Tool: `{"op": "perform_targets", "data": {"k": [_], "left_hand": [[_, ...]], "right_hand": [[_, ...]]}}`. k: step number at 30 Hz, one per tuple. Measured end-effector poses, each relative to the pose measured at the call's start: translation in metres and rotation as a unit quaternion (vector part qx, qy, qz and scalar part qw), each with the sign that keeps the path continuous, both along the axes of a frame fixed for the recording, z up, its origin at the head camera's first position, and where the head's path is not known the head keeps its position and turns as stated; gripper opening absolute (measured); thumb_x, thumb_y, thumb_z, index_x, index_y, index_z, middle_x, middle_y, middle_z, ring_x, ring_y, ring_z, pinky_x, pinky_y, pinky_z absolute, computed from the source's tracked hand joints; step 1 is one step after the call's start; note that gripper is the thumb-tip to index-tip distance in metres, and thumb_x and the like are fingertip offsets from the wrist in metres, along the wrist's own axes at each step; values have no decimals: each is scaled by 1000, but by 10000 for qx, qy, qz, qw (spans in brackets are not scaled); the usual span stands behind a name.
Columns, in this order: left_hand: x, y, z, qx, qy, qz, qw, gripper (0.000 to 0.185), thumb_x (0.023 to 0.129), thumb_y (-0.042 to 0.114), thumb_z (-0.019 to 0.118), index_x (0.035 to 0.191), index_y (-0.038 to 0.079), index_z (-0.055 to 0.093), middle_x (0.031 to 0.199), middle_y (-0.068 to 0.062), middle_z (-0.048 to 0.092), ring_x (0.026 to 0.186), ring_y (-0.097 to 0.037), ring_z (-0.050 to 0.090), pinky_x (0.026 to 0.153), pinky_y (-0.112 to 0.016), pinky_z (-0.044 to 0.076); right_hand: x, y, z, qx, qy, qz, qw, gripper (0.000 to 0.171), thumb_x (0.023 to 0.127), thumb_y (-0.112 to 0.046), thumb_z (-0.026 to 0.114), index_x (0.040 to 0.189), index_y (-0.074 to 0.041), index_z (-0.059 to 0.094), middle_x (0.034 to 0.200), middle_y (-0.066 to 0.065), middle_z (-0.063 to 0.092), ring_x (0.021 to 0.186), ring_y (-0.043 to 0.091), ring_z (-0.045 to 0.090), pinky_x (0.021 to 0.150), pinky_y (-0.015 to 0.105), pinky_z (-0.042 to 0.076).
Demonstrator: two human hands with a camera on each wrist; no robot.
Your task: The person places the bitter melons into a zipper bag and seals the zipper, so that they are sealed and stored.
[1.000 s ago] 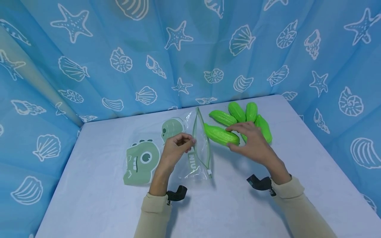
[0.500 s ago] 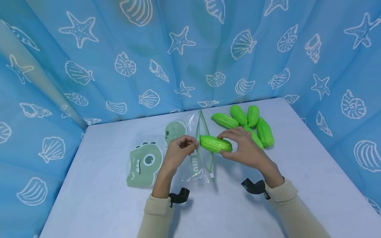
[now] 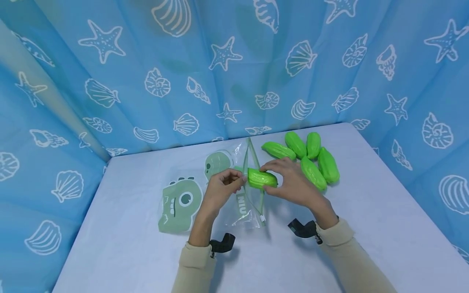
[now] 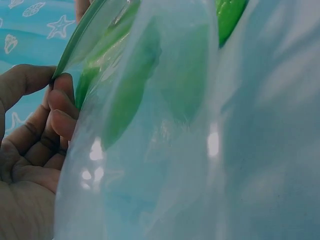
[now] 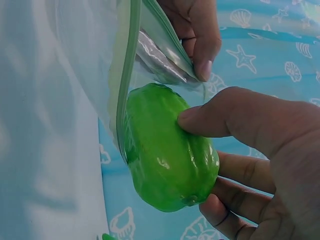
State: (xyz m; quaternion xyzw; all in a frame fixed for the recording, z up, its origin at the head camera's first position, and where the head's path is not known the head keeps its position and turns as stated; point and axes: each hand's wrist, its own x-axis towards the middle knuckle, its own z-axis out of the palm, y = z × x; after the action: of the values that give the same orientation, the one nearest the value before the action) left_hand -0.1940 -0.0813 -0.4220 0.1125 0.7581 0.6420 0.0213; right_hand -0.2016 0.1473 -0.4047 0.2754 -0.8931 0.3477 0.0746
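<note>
A clear zip bag [image 3: 246,195] with green dinosaur prints lies on the pale table [image 3: 146,252]. My left hand [image 3: 223,186] pinches the upper lip of its mouth and holds it open; the thumb and fingers [image 4: 60,107] show against the plastic [image 4: 165,150] in the left wrist view. My right hand [image 3: 287,183] grips a green ridged cucumber-like toy [image 3: 262,178], its front end inside the bag's mouth. In the right wrist view the toy [image 5: 165,165] sits partly past the green zip strip [image 5: 125,90], with my thumb [image 5: 235,117] on its side.
Several more green toys [image 3: 311,158] lie in a cluster behind my right hand. A green dinosaur-shaped pouch [image 3: 179,205] lies left of the bag. Blue curtains [image 3: 234,61] with shell and starfish prints wall in the table on three sides.
My right hand picked one green toy from the cluster and carried it left to the bag, where its end now enters the mouth. The left hand kept its pinch on the bag.
</note>
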Motion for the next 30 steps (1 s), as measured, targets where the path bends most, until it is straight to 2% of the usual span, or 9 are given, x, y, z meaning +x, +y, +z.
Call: {"op": "perform_targets", "data": {"k": [4,7,13,16,19,23,26,30], "left_hand": [[0,0,0,16,-10,-31,10000,20,85,29,66,94,11,66,84,-7,62,70,-24,54,68,-44,48],[0,0,-2,30,-44,-60,10000,21,85,31,67,94,11,66,84,-7,61,70,-24,54,67,-41,48],[1,0,-5,27,-103,-53,9999,23,84,32,67,94,12,66,84,-8,61,69,-21,52,66,-39,47],[1,1,-5,35,-69,-33,10000,23,84,33,67,94,12,66,84,-7,61,68,-20,52,66,-38,47],[6,1,7,35,-89,-96,9999,22,86,28,65,95,7,65,85,-9,61,71,-29,53,67,-40,47],[5,1,9,13,-68,-73,9999,22,86,26,65,96,6,65,85,-10,61,71,-29,53,66,-39,47],[-1,-1,-2,12,22,-1,10000,24,85,32,66,95,10,65,85,-7,61,67,-21,52,63,-35,47],[-3,-3,-1,-1,10,84,10000,24,85,33,66,95,11,66,87,-6,62,70,-23,54,64,-37,48]], "right_hand": [[-6,-8,-4,-107,-36,98,9999,42,76,-27,74,116,-19,62,120,0,56,115,24,42,96,60,21],[-12,-16,-8,-173,-113,161,9997,42,77,-27,74,116,-17,62,120,0,56,118,24,41,99,61,17],[-21,-31,-14,26,-109,213,9997,42,77,-26,71,116,-15,63,119,3,58,114,23,43,89,52,27],[-22,-34,-15,142,-61,201,9997,41,77,-25,71,116,-14,63,120,5,58,111,23,43,84,49,28],[-24,-35,-15,212,-14,188,9996,42,76,-23,71,116,-12,62,120,6,58,110,24,43,83,48,27],[-27,-40,-17,290,-13,203,9994,43,76,-21,71,116,-11,62,120,7,58,110,23,43,83,47,27],[-28,-43,-19,361,-14,191,9992,43,75,-19,72,116,-11,62,119,6,58,110,22,43,81,45,27],[-30,-44,-17,459,34,200,9987,42,77,-22,73,116,-11,62,119,6,58,111,24,43,80,45,28]]}}
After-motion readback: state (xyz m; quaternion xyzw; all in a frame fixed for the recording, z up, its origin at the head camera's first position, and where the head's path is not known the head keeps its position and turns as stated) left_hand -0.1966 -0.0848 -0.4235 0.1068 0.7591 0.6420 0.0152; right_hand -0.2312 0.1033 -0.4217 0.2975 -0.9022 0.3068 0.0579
